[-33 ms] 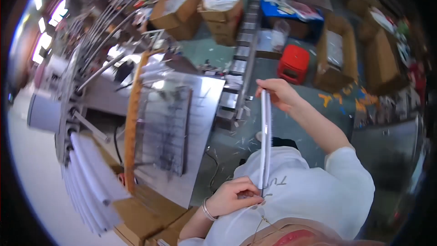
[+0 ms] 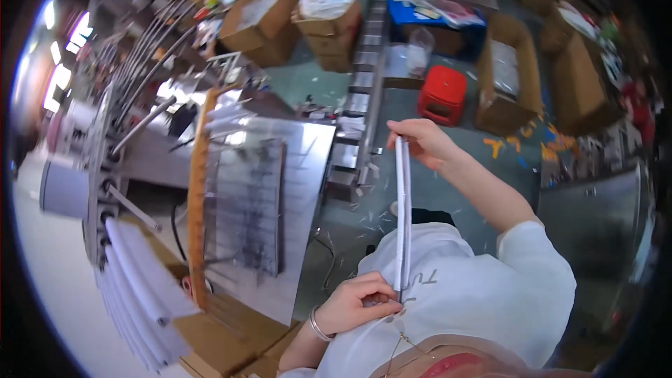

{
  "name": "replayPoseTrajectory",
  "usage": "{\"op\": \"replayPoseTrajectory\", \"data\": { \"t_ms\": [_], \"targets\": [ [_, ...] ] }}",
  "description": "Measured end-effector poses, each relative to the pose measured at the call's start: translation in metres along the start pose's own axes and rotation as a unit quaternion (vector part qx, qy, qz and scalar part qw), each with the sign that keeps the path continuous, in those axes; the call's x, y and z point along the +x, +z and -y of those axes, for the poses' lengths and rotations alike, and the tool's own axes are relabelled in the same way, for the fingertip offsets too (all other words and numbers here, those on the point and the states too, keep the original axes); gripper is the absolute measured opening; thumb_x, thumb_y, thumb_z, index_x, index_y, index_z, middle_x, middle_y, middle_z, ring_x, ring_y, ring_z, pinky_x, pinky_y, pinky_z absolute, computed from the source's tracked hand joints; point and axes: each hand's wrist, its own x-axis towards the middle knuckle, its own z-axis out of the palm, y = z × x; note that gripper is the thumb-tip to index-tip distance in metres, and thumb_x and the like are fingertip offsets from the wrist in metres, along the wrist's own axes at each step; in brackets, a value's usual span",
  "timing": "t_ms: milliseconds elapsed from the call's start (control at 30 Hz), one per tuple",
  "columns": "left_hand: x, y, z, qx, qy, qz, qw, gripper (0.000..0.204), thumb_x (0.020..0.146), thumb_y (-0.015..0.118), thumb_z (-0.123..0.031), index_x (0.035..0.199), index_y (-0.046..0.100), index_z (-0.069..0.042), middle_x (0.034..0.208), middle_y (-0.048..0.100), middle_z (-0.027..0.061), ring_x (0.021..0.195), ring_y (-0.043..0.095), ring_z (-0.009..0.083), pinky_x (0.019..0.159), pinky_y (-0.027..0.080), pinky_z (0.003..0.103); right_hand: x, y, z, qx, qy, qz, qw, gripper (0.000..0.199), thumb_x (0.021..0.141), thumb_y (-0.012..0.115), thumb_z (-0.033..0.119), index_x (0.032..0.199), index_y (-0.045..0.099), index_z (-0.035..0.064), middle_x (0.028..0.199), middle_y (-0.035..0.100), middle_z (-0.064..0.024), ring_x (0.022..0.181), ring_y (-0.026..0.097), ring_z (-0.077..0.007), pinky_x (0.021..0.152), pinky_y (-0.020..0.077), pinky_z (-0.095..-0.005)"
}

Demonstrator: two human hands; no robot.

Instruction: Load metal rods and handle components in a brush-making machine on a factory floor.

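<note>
Between my two hands stretches a long, thin white bundle [image 2: 403, 213] with darker edges, seen nearly edge-on; it looks like a stack of flat sheets, though I cannot make out its material. At its far end, my right hand [image 2: 423, 141] pinches it between thumb and fingers. My left hand [image 2: 357, 301], with a bracelet at the wrist, has its curled fingers on the near end, close against my white shirt. To the left of my hands is a machine table with a clear cover [image 2: 241, 203] over a dark slotted plate.
An orange bar [image 2: 200, 203] runs along the machine, with white rolls [image 2: 140, 294] hanging beside it. A narrow conveyor [image 2: 364, 80] extends away. Beyond stand a red stool [image 2: 442, 95], a blue table [image 2: 399, 10] and cardboard boxes [image 2: 323, 40]. Scraps lie on the floor.
The surroundings have shifted slightly left in view. Both hands keep their hold on the white bundle, whose far end has moved slightly left.
</note>
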Motion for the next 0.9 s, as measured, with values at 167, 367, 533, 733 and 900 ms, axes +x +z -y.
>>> {"op": "replayPoseTrajectory", "data": {
  "t_ms": [167,367,533,733,900],
  "targets": [
    [0.014,-0.002,-0.013,0.033,0.014,-0.01,0.999,0.006,0.076,0.069,0.0,0.08,0.065,0.002,0.075,0.06,0.0046,0.067,0.054,0.009,0.056,0.04,0.021,-0.031,-0.034,0.023,0.015,-0.05,-0.086,0.995,0.024,0.086,0.063,0.024,0.076,0.065,0.003,0.072,0.064,-0.0057,0.069,0.058,-0.0123,0.066,0.0429,-0.0251],
    [0.027,-0.021,-0.015,0.092,0.024,-0.265,0.959,0.006,0.081,0.058,0.003,0.084,0.064,0.003,0.071,0.06,0.0049,0.06,0.052,0.0091,0.055,0.04,0.022,-0.077,-0.048,0.081,-0.018,-0.251,-0.106,0.962,0.023,0.09,0.057,0.021,0.084,0.065,-0.0003,0.081,0.062,-0.0054,0.073,0.056,-0.0101,0.066,0.0442,-0.0265],
    [0.043,-0.066,-0.02,0.221,0.156,-0.457,0.847,0.015,0.084,0.057,0.003,0.096,0.065,0.001,0.078,0.058,0.0056,0.065,0.054,0.0102,0.058,0.042,0.021,-0.083,-0.017,0.095,-0.012,-0.382,-0.033,0.924,0.022,0.094,0.052,0.017,0.094,0.064,-0.0009,0.088,0.063,-0.0081,0.082,0.056,-0.0123,0.077,0.0425,-0.0263],
    [0.046,-0.078,-0.029,0.138,0.245,-0.583,0.762,0.024,0.085,0.055,0.005,0.109,0.059,0.001,0.088,0.062,0.0066,0.073,0.059,0.0112,0.068,0.047,0.023,-0.077,-0.025,0.099,0.036,-0.41,0.019,0.911,0.022,0.095,0.051,0.016,0.105,0.059,-0.0018,0.097,0.061,-0.0098,0.084,0.055,-0.0152,0.08,0.0424,-0.0281],
    [0.037,-0.089,-0.042,0.058,0.339,-0.613,0.711,0.029,0.084,0.059,0.005,0.112,0.053,0.002,0.092,0.068,0.0083,0.079,0.06,0.0083,0.072,0.047,0.02,-0.102,-0.006,0.112,-0.157,-0.475,0.115,0.858,0.027,0.093,0.054,0.028,0.092,0.056,0.0002,0.076,0.043,-0.0029,0.075,0.038,-0.0131,0.063,0.0286,-0.0259]
  ]
}}
